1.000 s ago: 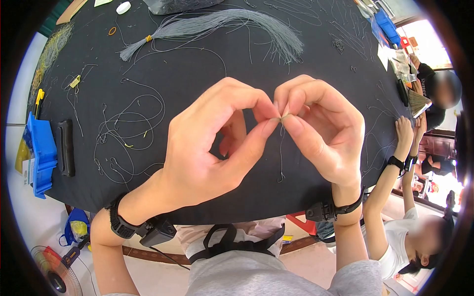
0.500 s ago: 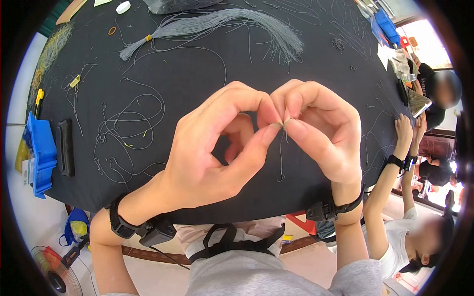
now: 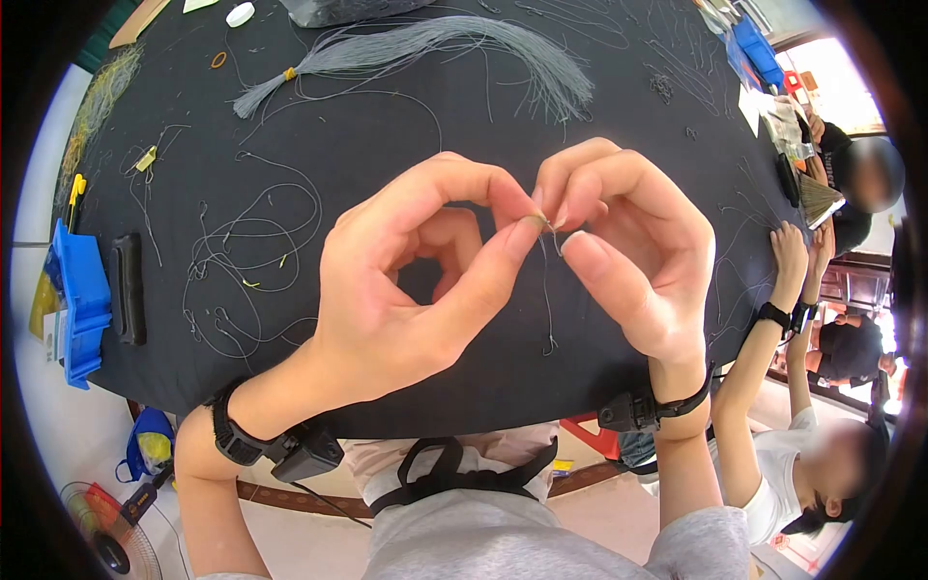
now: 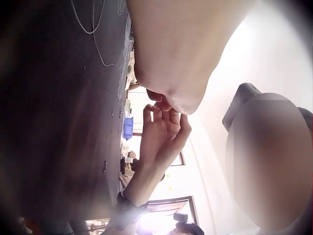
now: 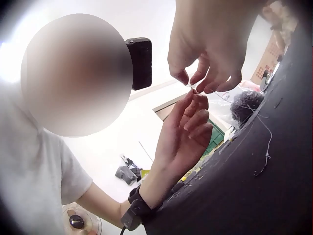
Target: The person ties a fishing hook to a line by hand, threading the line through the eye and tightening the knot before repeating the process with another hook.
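My left hand (image 3: 406, 280) pinches a thin grey fishing line between thumb and index fingertip in front of my chest. The fishing line (image 3: 547, 290) hangs from the pinch and ends low in a small fish hook (image 3: 550, 345). In the right wrist view the same line (image 5: 270, 134) drops past the dark table. My right hand (image 3: 638, 256) is close on the right of the pinch, thumb apart from its bent index and middle fingers. A tiny bent piece (image 3: 557, 242) shows between the two hands at the line's upper end.
A bundle of grey line (image 3: 435, 48) lies across the back of the black table (image 3: 387, 135). Looped lines with hooks (image 3: 256, 232) spread at left, near a black case (image 3: 128, 290) and a blue tray (image 3: 85, 304). Another person's hands (image 3: 791, 256) work at right.
My right thumb has parted from its fingers and from the left fingertips. The left hand has shifted slightly left, still pinching the line.
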The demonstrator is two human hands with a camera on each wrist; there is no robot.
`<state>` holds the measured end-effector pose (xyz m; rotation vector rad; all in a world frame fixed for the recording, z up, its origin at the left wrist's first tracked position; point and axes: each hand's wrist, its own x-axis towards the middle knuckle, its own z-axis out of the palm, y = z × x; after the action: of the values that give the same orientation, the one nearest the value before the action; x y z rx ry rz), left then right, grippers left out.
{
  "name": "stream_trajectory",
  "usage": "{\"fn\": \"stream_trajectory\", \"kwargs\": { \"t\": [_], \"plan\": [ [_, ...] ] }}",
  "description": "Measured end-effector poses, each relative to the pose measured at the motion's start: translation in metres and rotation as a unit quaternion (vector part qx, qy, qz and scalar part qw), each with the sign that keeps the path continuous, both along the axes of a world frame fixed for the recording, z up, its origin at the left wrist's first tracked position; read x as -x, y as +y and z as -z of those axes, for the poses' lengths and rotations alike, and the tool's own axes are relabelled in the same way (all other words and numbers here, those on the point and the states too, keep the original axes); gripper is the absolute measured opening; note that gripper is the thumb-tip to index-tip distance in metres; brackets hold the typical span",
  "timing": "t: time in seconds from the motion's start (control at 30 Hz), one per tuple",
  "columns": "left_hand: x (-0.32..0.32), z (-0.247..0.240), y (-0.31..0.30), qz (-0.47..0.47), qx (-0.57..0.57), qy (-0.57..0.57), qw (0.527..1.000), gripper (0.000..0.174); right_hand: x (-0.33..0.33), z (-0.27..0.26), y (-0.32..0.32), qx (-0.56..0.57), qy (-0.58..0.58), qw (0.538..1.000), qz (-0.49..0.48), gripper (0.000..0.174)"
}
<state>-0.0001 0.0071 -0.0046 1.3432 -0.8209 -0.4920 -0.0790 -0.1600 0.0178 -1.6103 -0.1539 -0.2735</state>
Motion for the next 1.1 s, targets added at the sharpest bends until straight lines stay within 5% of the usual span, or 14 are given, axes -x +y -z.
{"fn": "stream_trajectory", "kwargs": {
  "t": [1.1],
  "plan": [
    [-0.0005,-0.0023,-0.0006,0.014,-0.01,0.026,1.0,0.014,-0.0003,0.0017,-0.0012,0.041,0.001,0.999,0.014,0.008]
  ]
}}
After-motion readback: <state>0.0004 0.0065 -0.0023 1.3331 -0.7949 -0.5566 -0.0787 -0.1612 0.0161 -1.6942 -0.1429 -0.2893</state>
